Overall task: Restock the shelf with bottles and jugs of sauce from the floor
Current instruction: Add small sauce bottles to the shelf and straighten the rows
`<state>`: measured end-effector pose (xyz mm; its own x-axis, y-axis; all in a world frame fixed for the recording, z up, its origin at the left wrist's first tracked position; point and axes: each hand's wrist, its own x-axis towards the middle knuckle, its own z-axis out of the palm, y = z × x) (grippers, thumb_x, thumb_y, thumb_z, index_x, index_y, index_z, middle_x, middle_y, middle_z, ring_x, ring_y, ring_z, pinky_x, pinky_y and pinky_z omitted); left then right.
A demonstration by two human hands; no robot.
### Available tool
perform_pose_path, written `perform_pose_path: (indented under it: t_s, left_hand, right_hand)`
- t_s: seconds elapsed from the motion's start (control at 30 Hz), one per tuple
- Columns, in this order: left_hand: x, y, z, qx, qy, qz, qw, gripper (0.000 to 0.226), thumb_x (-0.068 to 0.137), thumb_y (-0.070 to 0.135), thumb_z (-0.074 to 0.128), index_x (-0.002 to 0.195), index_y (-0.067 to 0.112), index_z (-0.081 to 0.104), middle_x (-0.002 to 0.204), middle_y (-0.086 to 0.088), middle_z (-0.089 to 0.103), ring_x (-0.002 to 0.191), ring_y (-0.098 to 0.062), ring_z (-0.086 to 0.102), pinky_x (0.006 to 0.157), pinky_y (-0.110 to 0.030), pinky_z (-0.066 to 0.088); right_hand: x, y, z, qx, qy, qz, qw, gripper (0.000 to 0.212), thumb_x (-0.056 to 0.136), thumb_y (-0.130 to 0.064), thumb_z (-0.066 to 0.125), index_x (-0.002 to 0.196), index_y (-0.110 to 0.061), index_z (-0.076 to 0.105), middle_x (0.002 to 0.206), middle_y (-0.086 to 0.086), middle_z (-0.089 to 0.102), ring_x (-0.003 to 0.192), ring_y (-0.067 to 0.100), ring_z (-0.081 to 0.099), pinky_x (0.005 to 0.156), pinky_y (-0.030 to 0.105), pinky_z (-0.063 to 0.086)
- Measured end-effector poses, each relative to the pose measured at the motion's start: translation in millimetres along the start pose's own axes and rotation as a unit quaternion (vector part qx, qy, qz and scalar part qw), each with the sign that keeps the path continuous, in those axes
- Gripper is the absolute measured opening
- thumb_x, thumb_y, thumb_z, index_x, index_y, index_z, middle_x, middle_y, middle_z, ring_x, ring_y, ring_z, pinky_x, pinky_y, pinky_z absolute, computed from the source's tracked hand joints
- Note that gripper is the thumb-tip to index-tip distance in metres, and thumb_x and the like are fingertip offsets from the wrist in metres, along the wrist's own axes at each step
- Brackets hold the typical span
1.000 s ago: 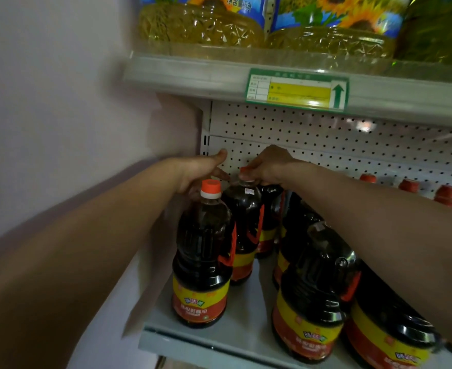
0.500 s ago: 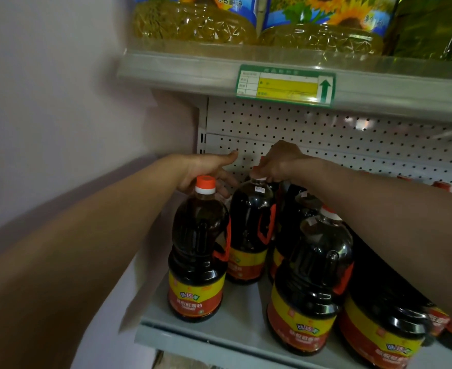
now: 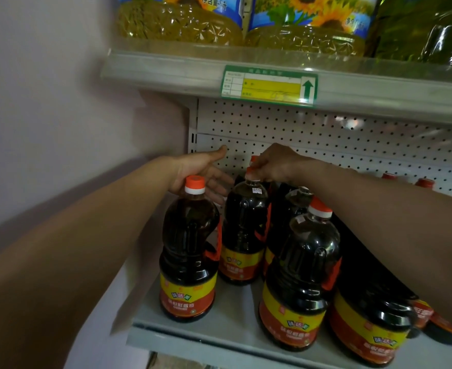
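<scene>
Fingers (image 3: 257, 169) of right hand (image 3: 278, 163): pinched on second-row sauce bottle (image 3: 242, 235) cap, frame centre, for steering into line on shelf (image 3: 219, 326). Left hand (image 3: 201, 171): fingers spread loose, alongside as guard.

The right forearm (image 3: 379, 222) hides most of the dark jugs (image 3: 374, 323) behind it. Oil bottles (image 3: 179, 25) on the upper shelf are cut off at the top edge, and the price tag (image 3: 269, 86) is too blurred to read.

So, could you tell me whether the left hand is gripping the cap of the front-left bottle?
No, the left hand lies open behind the front-left bottle, fingers straight, not curled round its cap.
</scene>
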<state>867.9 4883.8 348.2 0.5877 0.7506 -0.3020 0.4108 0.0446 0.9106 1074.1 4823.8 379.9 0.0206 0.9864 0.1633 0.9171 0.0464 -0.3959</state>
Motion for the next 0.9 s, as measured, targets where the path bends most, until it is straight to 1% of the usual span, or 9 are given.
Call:
perform_pose_path:
  t_s: [0.17,0.33,0.43,0.53,0.6,0.7,0.77,0.8,0.9]
  left_hand:
    - [-7,-21,-9,-0.102,0.064,0.049,0.992,0.086,0.090,0.078,0.031,0.133,0.009,0.060,0.120,-0.025,0.064,0.105,-0.030,0.070,0.102,-0.043,0.049]
    - [-26,-72,-7,-0.182,0.111,0.077,0.974,0.084,0.090,0.077,0.029,0.145,0.017,0.049,0.139,-0.012,0.058,0.129,-0.030,0.055,0.115,-0.050,0.033]
    - [-37,-106,-1,-0.204,0.095,0.080,0.971,0.076,0.089,0.080,0.026,0.140,0.031,0.055,0.141,-0.005,0.059,0.131,-0.029,0.052,0.111,-0.052,0.036]
    - [-50,-124,15,-0.222,0.075,0.106,0.966,0.062,0.096,0.072,0.026,0.128,0.034,0.064,0.127,0.002,0.068,0.121,-0.019,0.061,0.093,-0.039,0.048]
    - [-61,-131,25,-0.229,0.094,0.108,0.963,0.057,0.090,0.073,0.045,0.126,0.033,0.065,0.127,0.001,0.068,0.121,-0.020,0.062,0.096,-0.041,0.050]
    - [-74,-148,32,-0.251,0.095,0.081,0.960,0.110,0.054,0.081,0.077,0.144,0.023,0.049,0.150,-0.025,0.039,0.140,-0.050,0.034,0.113,-0.060,0.030]
    - [-81,-158,36,-0.271,0.056,0.086,0.957,0.126,0.052,0.079,0.080,0.150,0.014,0.034,0.151,-0.029,0.005,0.141,-0.055,0.001,0.110,-0.063,0.011]
    - [-83,-161,38,-0.269,0.044,0.088,0.958,0.122,0.054,0.079,0.079,0.150,0.017,0.034,0.151,-0.028,0.006,0.140,-0.055,0.001,0.109,-0.063,0.010]
    - [-84,-162,45,-0.227,0.049,0.109,0.967,0.098,0.059,0.077,0.079,0.143,0.037,0.048,0.148,-0.023,0.042,0.140,-0.053,0.028,0.112,-0.068,0.022]
  right_hand:
    - [-4,-6,0,-0.033,0.014,0.019,0.999,0.052,0.085,-0.044,0.079,0.127,-0.013,0.071,0.134,0.004,0.065,0.117,0.017,0.060,0.090,0.022,0.043]
    - [-28,-41,6,0.024,0.097,-0.034,0.994,0.056,0.088,-0.050,0.073,0.131,-0.014,0.068,0.142,0.000,0.061,0.132,0.015,0.054,0.111,0.024,0.039]
    - [-43,-67,21,0.141,0.070,-0.067,0.985,0.048,0.083,-0.051,0.078,0.118,-0.018,0.076,0.128,-0.002,0.070,0.120,0.012,0.062,0.107,0.029,0.048]
    - [-50,-86,42,0.199,0.035,-0.058,0.978,0.043,0.075,-0.053,0.084,0.104,-0.022,0.081,0.111,-0.005,0.076,0.103,0.008,0.068,0.100,0.033,0.054]
    - [-53,-94,54,0.198,0.040,-0.055,0.978,0.039,0.072,-0.049,0.087,0.100,-0.022,0.082,0.105,-0.007,0.077,0.098,0.006,0.069,0.096,0.030,0.056]
    - [-59,-98,66,0.190,0.064,-0.038,0.979,0.036,0.074,-0.041,0.089,0.103,-0.021,0.080,0.108,-0.005,0.076,0.098,0.008,0.068,0.096,0.029,0.056]
    - [-65,-101,69,0.177,0.069,-0.032,0.981,0.032,0.079,-0.035,0.086,0.106,-0.020,0.079,0.110,-0.002,0.075,0.093,0.007,0.065,0.093,0.026,0.055]
    - [-68,-103,70,0.161,0.077,-0.033,0.983,0.031,0.081,-0.034,0.085,0.108,-0.019,0.078,0.111,0.000,0.074,0.091,0.009,0.064,0.091,0.026,0.055]
    - [-79,-105,66,0.127,0.100,-0.029,0.986,0.033,0.083,-0.034,0.083,0.111,-0.017,0.078,0.114,0.002,0.074,0.101,0.015,0.067,0.095,0.029,0.054]
